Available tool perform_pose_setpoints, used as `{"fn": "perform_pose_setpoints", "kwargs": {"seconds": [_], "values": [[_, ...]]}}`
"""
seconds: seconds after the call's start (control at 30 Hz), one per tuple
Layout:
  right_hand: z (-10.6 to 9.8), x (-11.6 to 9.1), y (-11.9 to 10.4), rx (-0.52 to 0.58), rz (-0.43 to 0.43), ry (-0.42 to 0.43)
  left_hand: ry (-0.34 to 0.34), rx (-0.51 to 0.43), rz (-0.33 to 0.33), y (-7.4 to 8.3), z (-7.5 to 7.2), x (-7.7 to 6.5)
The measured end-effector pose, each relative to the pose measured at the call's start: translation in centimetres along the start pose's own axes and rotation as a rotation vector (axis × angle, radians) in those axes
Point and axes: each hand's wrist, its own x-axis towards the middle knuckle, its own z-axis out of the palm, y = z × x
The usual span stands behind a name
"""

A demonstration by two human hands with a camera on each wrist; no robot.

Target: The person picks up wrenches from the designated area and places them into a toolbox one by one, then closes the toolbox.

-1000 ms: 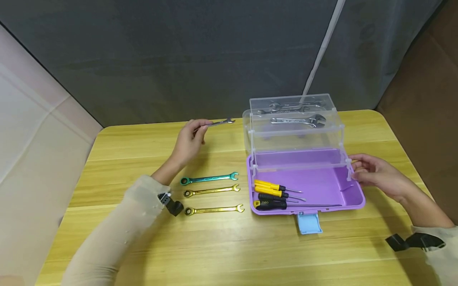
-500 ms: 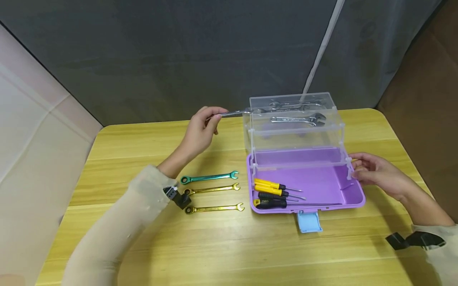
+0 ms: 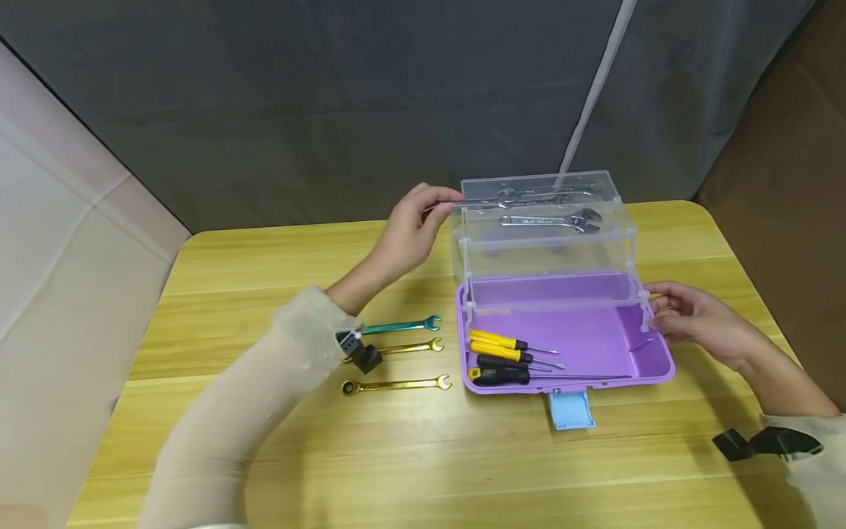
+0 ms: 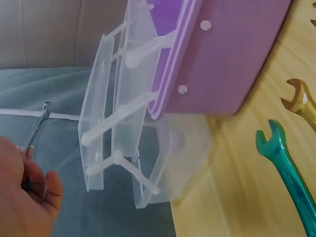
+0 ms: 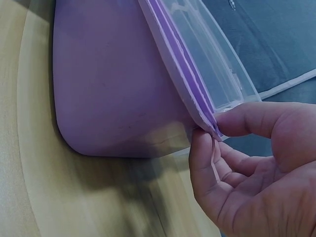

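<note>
My left hand (image 3: 413, 228) pinches a silver wrench (image 3: 479, 203) by one end, raised at the left edge of the clear upper tray (image 3: 538, 184). In the left wrist view that wrench (image 4: 35, 132) points up from the fingers, apart from the trays. My right hand (image 3: 714, 327) grips the right rim of the purple toolbox (image 3: 595, 338); the right wrist view shows thumb and finger on either side of the rim (image 5: 195, 106). Through the clear trays an adjustable wrench (image 3: 555, 221) and other silver wrenches show. Several screwdrivers (image 3: 499, 353) lie in the purple base.
Left of the toolbox lie a teal wrench (image 3: 403, 325) and two gold wrenches, one (image 3: 413, 347) partly behind the left wrist camera, the other (image 3: 399, 386) nearer. A blue latch (image 3: 571, 410) hangs at the box front. Dark cloth (image 3: 330, 110) stands behind the table.
My left hand has moved right and slightly up, bringing the silver wrench from beside the toolbox to the upper tray. The right hand has stayed on the rim.
</note>
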Motion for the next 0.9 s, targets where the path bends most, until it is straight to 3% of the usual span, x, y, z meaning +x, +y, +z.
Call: {"fn": "perform_pose_setpoints", "kwargs": {"seconds": [0.4, 0.7, 0.9], "values": [[-0.2, -0.1, 0.0, 0.016, 0.014, -0.029, -0.105, 0.081, 0.06, 0.9, 2.5, 1.4], [-0.3, -0.2, 0.0, 0.038, 0.001, -0.043, -0.208, 0.193, -0.003, 1.9, 4.7, 2.5], [-0.3, -0.2, 0.1, 0.059, 0.029, -0.045, -0.24, 0.257, -0.008, 2.1, 5.2, 2.9]]}}
